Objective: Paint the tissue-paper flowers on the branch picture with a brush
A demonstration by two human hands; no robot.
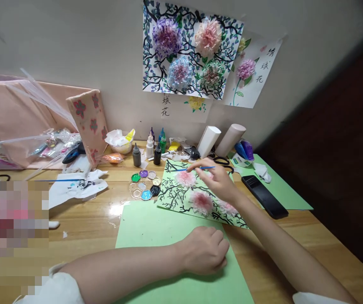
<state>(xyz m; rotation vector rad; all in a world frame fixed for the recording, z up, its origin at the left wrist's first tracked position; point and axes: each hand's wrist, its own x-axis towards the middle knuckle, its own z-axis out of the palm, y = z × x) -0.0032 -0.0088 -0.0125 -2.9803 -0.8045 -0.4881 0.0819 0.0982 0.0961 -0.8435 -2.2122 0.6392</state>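
Observation:
My right hand [216, 178] pinches a thin blue paintbrush [197, 169], its tip pointing left above a green picture sheet [171, 195] painted with black branches and pink tissue flowers [185, 178]. My left hand [204, 250] rests as a loose fist, knuckles up, on a plain green paper sheet [143, 228] in front of me; nothing shows in it. A round paint palette [144, 186] with several colour wells lies just left of the picture.
Small ink bottles [151, 148] and a white bowl [121, 144] stand at the back by the wall. Scissors [222, 161], two paper rolls [221, 140] and a black phone [264, 196] lie to the right. Stained tissue [73, 188] and clutter sit left. Flower pictures [191, 50] hang above.

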